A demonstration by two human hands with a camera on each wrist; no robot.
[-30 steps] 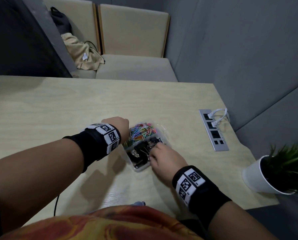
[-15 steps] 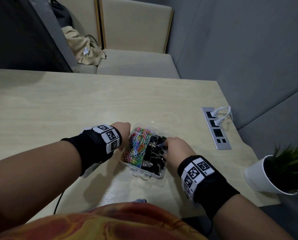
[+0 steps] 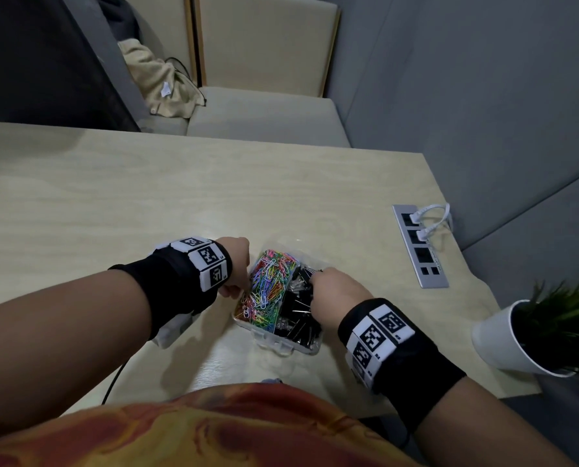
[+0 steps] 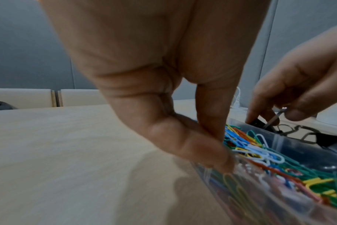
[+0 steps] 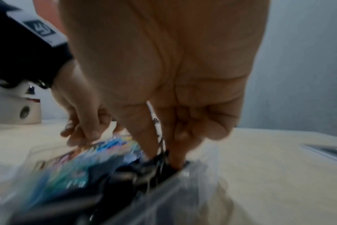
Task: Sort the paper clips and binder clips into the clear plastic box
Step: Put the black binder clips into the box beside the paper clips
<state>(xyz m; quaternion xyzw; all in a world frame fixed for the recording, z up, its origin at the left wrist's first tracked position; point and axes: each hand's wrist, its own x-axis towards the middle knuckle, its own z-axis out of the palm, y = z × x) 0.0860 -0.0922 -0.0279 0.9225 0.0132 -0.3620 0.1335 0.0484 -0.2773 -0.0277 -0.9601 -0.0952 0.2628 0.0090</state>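
A clear plastic box (image 3: 310, 347) lies on the pale wooden table (image 3: 112, 203) in front of me. Coloured paper clips (image 3: 267, 288) fill its left compartment and black binder clips (image 3: 298, 318) fill the right one. My left hand (image 3: 239, 288) pinches the box's left wall (image 4: 208, 172), thumb outside and a finger inside by the paper clips (image 4: 260, 153). My right hand (image 3: 315, 278) reaches into the far end of the right compartment. There it pinches the wire handle of a binder clip (image 5: 162, 146); the same binder clip (image 4: 273, 120) also shows in the left wrist view.
A silver socket strip (image 3: 419, 247) with white plugs is set into the table at the right. A white pot with a green plant (image 3: 503, 335) stands at the near right corner. Behind the table is a cushioned bench with a beige cloth (image 3: 153, 82).
The box has been turned, so the paper clips now lie on the left and the binder clips on the right. My right hand moved from the near edge to the right compartment's far end.
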